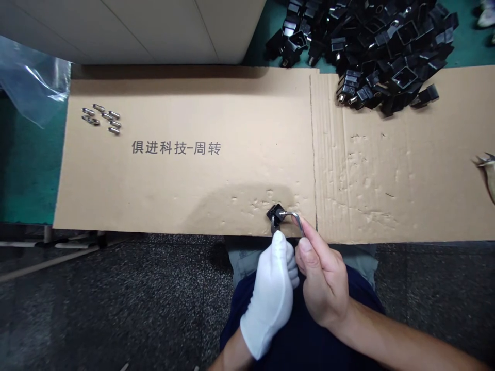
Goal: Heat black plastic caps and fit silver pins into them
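Black part (275, 212) was near the cardboard's (185, 190) edge
Right fingers (316, 238) gripped a bent rod (297, 217); gloved left fingers (277, 247) were curled around a dark tool (273, 225)

Shiny metal is seen in the bent grey rod (297, 217) and small silver cylinders (106, 117), glossy plastic in the heaped black boxy parts (373, 56), dented matt cardboard in the flat brown sheet (174, 196).
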Demonstrator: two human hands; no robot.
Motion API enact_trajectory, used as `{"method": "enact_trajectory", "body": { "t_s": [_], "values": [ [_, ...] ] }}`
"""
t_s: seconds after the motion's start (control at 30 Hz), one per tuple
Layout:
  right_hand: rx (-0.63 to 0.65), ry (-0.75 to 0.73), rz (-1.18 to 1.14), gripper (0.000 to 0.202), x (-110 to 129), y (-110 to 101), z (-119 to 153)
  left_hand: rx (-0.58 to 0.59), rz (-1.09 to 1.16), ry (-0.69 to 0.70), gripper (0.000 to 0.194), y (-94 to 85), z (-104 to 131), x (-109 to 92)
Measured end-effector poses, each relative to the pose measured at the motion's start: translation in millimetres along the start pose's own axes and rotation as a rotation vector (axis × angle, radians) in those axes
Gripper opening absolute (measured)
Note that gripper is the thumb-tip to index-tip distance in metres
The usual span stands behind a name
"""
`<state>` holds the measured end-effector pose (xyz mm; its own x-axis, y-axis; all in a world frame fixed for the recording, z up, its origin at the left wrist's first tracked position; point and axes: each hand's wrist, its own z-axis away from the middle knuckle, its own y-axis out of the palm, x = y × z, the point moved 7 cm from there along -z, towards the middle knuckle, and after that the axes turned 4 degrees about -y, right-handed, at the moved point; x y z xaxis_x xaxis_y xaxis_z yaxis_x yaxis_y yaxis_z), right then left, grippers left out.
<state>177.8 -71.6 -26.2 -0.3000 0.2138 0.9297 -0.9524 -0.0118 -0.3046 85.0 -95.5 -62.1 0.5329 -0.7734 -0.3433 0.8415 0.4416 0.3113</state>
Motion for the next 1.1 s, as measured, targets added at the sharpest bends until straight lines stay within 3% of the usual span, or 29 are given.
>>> {"method": "enact_trajectory", "body": {
  "t_s": [0.27, 0.5, 0.8, 0.97, 1.1],
  "values": [
    [-0.045, -0.108, 0.059, 0.047, -14.0, 1.9, 2.1, 0.005, -0.005, 0.011, 0.064, 3.9, -0.8, -4.1],
    [-0.093, -0.195, 0.083, 0.05, -17.3, 6.2, 5.0, -0.027, -0.146, 0.193, 0.061, -3.4, -3.3, -10.1],
    [-0.162, -0.269, 0.154, 0.054, -32.4, 9.1, 6.6, -0.078, -0.231, 0.271, 0.055, -10.3, -5.3, -12.6],
    [-0.148, -0.283, 0.147, 0.058, -32.5, 11.9, 5.8, -0.074, -0.287, 0.281, 0.053, -8.1, -3.1, -17.9],
    [-0.066, -0.267, 0.108, 0.062, -31.1, 12.4, 3.2, -0.085, -0.282, 0.263, 0.055, -9.4, -2.2, -21.5]
  ]
}}
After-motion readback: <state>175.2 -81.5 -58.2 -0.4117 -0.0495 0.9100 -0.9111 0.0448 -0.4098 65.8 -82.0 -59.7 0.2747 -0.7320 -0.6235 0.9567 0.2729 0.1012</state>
